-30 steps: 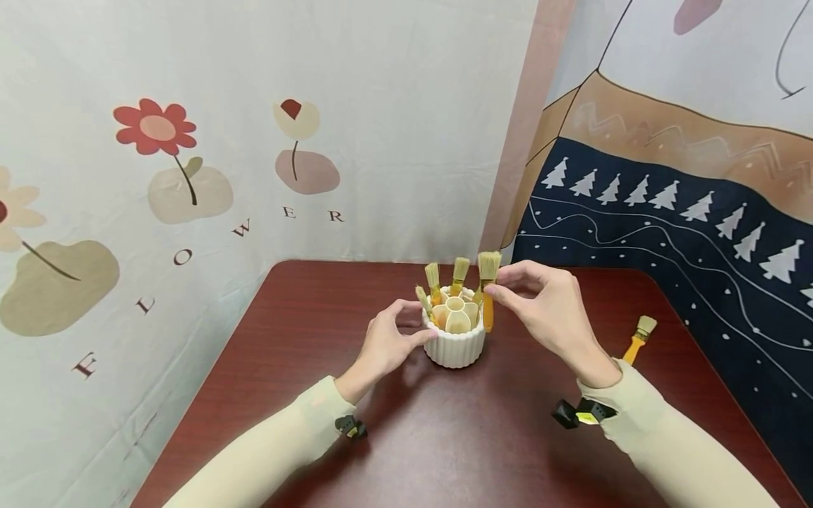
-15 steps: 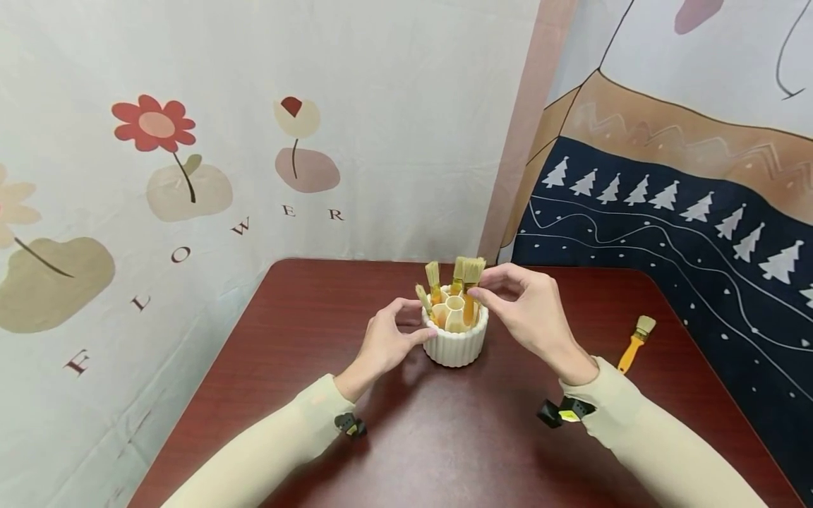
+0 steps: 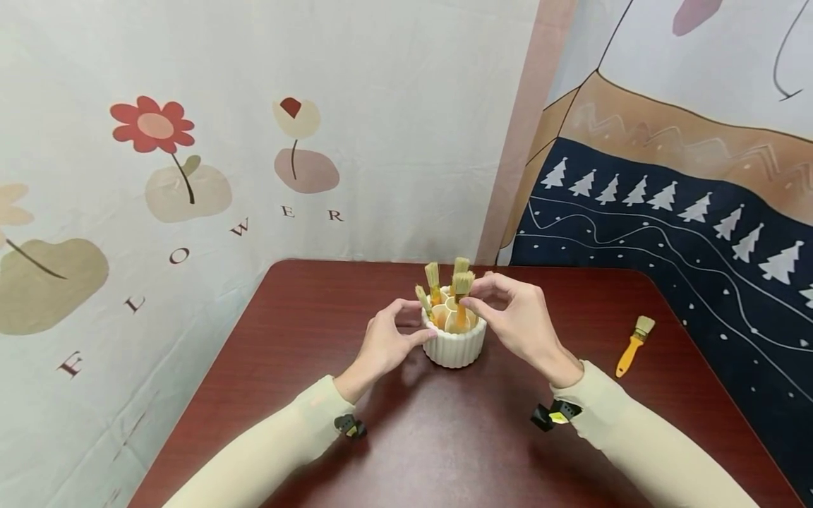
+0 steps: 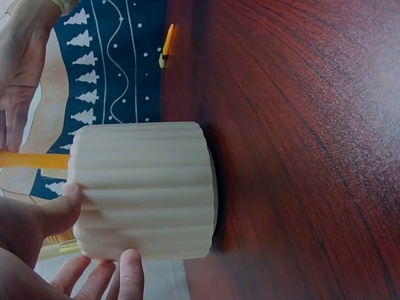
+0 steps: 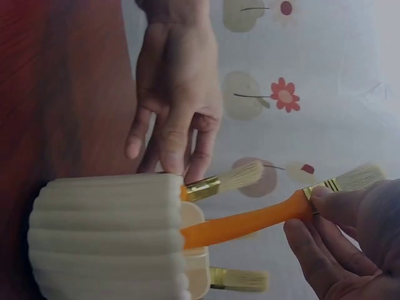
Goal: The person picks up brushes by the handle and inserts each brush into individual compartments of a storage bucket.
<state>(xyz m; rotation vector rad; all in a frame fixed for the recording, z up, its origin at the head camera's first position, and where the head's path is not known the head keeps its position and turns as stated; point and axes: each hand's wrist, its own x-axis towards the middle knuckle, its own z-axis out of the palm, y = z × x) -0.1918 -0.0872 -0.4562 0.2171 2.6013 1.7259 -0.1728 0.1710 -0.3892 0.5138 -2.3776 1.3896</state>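
Note:
A white ribbed pot [image 3: 454,351] stands upright on the table, with a petal-shaped divider inside. My left hand [image 3: 389,337] holds its left side, thumb at the front of the rim and fingers along the wall. Between thumb and fingers, my right hand [image 3: 524,317] pinches a paintbrush [image 3: 463,285] near its metal band, bristles up. In the right wrist view the brush's orange handle [image 5: 250,224] slants down past the pot's rim, its lower end hidden inside. Several other paintbrushes [image 3: 433,276] stand bristles up at the pot's left and back.
Another orange-handled paintbrush [image 3: 635,346] lies on the right part of the dark red wooden table [image 3: 305,317]. A flower-printed cloth [image 3: 406,127] hangs behind, and a navy cloth with white trees [image 3: 673,240] hangs along the right.
My right hand has carried its paintbrush leftward from beside the pot to over it, then lowered the handle inside. The left hand has stayed on the pot.

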